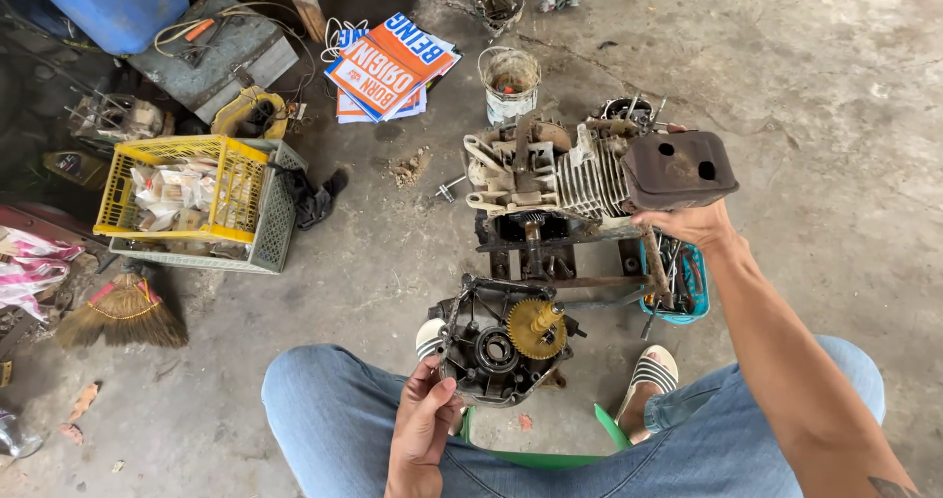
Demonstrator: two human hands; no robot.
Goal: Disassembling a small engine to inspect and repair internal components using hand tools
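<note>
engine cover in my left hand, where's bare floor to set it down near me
Bare concrete lies between the grey crate and the engine block, just ahead of your left hand holding the engine cover. More open floor stretches right of the muffler your right hand grips. Crowded: under the engine, by the teal tool basket.

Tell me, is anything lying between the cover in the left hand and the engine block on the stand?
Nothing visible. The left hand holds the engine cover just below the engine block; only the stand's frame lies between them.
</note>
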